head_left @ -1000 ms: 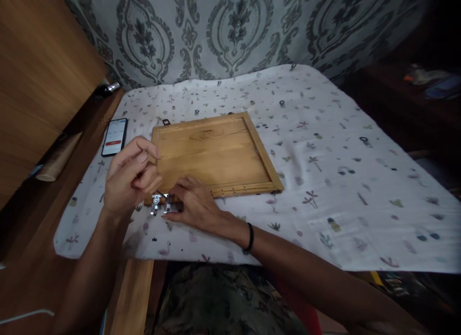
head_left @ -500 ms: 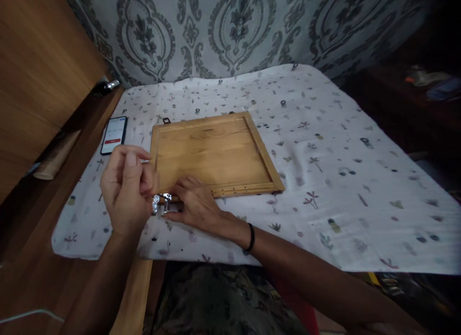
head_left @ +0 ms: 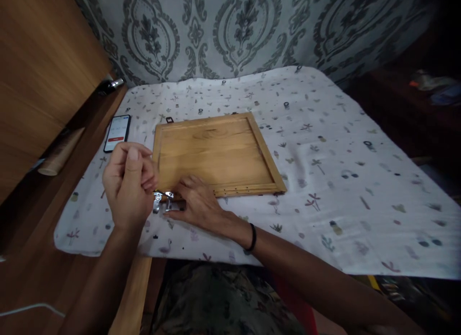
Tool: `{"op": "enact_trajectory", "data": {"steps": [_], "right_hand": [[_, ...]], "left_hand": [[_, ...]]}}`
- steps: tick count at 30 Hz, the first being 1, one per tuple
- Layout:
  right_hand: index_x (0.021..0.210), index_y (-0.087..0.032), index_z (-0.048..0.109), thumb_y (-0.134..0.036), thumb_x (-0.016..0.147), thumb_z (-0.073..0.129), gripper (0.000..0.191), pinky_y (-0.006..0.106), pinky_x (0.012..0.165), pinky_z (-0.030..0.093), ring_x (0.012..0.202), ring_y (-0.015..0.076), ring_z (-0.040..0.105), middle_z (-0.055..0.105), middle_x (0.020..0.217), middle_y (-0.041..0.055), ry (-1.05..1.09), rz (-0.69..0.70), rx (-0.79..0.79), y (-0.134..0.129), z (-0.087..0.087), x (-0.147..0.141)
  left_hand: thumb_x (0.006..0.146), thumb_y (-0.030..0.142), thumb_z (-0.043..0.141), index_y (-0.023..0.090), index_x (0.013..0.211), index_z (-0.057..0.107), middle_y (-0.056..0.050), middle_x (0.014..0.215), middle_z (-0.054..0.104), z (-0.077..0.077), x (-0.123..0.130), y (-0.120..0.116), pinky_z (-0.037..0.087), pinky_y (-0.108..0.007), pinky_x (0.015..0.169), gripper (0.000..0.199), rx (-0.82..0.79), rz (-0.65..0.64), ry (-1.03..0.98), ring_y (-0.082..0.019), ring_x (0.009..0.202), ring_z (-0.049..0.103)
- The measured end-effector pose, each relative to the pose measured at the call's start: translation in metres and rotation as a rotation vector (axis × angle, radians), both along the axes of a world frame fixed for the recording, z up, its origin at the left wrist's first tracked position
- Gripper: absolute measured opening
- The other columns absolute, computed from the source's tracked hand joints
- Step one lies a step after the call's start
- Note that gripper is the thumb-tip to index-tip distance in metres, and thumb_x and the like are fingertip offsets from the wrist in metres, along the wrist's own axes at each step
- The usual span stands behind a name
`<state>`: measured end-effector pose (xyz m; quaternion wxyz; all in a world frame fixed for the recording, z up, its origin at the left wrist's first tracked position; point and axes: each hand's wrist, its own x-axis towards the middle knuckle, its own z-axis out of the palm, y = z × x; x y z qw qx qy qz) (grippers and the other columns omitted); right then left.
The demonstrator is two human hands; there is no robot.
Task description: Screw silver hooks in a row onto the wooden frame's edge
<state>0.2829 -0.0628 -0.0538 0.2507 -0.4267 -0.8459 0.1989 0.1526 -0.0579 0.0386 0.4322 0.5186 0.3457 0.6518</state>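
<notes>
A wooden framed panel (head_left: 216,152) lies on the cloth with small dark holes along its near edge. At its near left corner sits a silver metal hinge (head_left: 163,201). My right hand (head_left: 198,200) pinches around this spot, its fingers bent over the panel's edge and its thumb against the hinge's lower end. Just left of the hinge, my left hand (head_left: 129,186) is closed, thumb on top of curled fingers. Whatever it grips, if anything, is hidden by the hand.
A phone (head_left: 117,133) with a lit screen lies left of the panel. The patterned white cloth (head_left: 324,181) covers the table. A brown cardboard tube (head_left: 59,152) and a wooden cabinet side (head_left: 46,61) stand at the left, a patterned curtain (head_left: 245,32) behind.
The whole view has shifted slightly. My left hand has turned a little at the hinge, its fingers still curled. My right hand stays in the same place on the panel.
</notes>
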Motion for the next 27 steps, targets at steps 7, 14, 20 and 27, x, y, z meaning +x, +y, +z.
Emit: {"op": "enact_trajectory", "data": {"steps": [7, 14, 20, 27], "right_hand": [[0.106, -0.015, 0.074, -0.059, 0.082, 0.082, 0.050, 0.038, 0.085, 0.045, 0.098, 0.0264, 0.057, 0.068, 0.104, 0.0100, 0.004, 0.019, 0.018, 0.000, 0.002, 0.002], [0.101, -0.014, 0.073, -0.063, 0.081, 0.081, 0.054, 0.038, 0.084, 0.046, 0.097, 0.0265, 0.058, 0.067, 0.100, 0.0104, -0.012, 0.006, 0.001, 0.001, -0.001, 0.000], [0.107, -0.012, 0.074, -0.056, 0.080, 0.086, 0.053, 0.040, 0.088, 0.047, 0.103, 0.0286, 0.060, 0.069, 0.107, 0.0125, -0.020, 0.012, -0.030, 0.001, 0.002, 0.000], [0.108, -0.015, 0.074, -0.060, 0.079, 0.085, 0.055, 0.040, 0.088, 0.047, 0.102, 0.0284, 0.060, 0.069, 0.108, 0.0117, 0.006, 0.007, 0.004, 0.002, -0.002, 0.000]], "left_hand": [[0.091, 0.042, 0.077, 0.019, 0.076, 0.066, 0.011, 0.047, 0.023, 0.002, -0.016, 0.024, 0.013, -0.021, 0.035, 0.029, -0.060, -0.404, 0.072, -0.004, 0.037, 0.013], [0.092, 0.041, 0.076, 0.021, 0.076, 0.066, 0.005, 0.054, 0.037, -0.001, 0.003, 0.002, 0.022, -0.024, 0.041, 0.027, -0.087, 0.074, -0.049, -0.008, 0.046, 0.033], [0.098, 0.039, 0.067, 0.019, 0.076, 0.068, 0.010, 0.046, 0.022, -0.001, -0.009, 0.010, 0.012, -0.022, 0.037, 0.030, -0.006, -0.371, 0.034, -0.005, 0.038, 0.011], [0.096, 0.043, 0.071, 0.019, 0.078, 0.067, 0.006, 0.050, 0.038, -0.003, -0.004, 0.010, 0.025, -0.022, 0.039, 0.030, -0.020, -0.144, 0.061, -0.008, 0.042, 0.033]]}}
